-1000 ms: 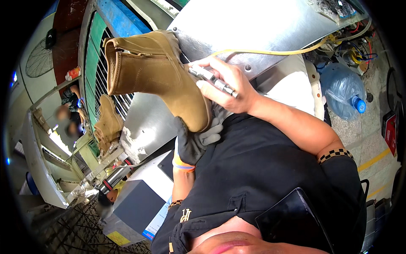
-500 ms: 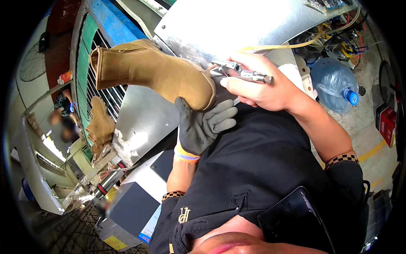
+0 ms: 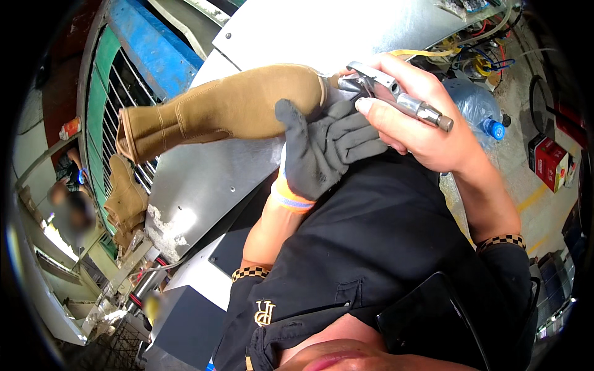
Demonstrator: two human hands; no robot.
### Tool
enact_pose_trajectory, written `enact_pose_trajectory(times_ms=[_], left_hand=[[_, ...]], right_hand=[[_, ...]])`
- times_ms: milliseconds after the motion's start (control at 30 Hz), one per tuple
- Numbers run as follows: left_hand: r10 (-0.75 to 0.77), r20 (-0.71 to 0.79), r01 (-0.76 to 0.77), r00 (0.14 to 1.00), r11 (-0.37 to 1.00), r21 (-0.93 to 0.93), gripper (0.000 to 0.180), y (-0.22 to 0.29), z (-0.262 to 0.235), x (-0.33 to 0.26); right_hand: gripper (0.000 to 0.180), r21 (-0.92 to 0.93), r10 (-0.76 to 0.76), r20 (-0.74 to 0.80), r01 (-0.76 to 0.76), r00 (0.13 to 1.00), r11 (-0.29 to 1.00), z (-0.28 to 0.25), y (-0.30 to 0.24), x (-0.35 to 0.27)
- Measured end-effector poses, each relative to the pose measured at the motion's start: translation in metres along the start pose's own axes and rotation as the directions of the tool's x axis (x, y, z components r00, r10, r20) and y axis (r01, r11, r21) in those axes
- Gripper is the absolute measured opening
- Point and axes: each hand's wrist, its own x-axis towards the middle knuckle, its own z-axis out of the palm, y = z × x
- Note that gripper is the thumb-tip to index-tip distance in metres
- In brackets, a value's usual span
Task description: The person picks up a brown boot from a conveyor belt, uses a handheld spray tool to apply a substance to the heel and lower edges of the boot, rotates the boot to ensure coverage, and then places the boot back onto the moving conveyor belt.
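A tan boot [image 3: 247, 102] lies sideways, its shaft opening at the left and its rounded end toward my hands. My left hand [image 3: 322, 145], in a dark grey coated glove, cradles that rounded end palm up. Its thumb rests against the boot and its fingers stretch past the sole edge. In my bare right hand [image 3: 424, 111] is a silver metal air tool [image 3: 396, 93] with a lever and a round end fitting. The tool's tip is close to the sole edge; I cannot tell whether it touches. My fingers partly hide the tool.
Beneath the boot is a grey metal worktop [image 3: 216, 176]. A second tan boot [image 3: 127, 195] stands by a barred green frame at the left. To the right are a yellow hose [image 3: 427, 53], a clear water jug [image 3: 473, 108] and a red box [image 3: 549, 162].
The boot has turned about its length, and its shaft has dipped at the left. My left hand has risen and moved right along its end. The right hand with the air tool has shifted right.
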Motion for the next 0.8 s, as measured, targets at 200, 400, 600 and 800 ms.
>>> enact_pose_trajectory(times_ms=[200,400,600,800], left_hand=[[0.105,0.224,-0.093,0.969,0.994,-0.064,0.111,0.005,-0.001,0.023],[0.227,0.000,-0.220,0.974,0.945,0.241,0.098,0.004,-0.001,0.042],[0.265,0.251,-0.350,0.931,0.459,0.817,0.047,0.025,-0.024,0.010],[0.414,0.683,-0.797,0.602,0.265,0.542,0.047,0.139,-0.001,-0.147]], right_hand=[[0.037,-0.193,-0.198,-0.113,0.174,0.974,0.966,0.016,0.020,-0.010],[0.044,-0.161,-0.274,-0.226,0.241,0.935,0.957,0.043,0.036,-0.020],[0.046,-0.190,-0.229,-0.132,0.202,0.964,0.961,0.038,0.034,-0.025],[0.037,0.001,-0.349,-0.242,0.360,0.905,0.933,-0.042,0.060,0.014]])
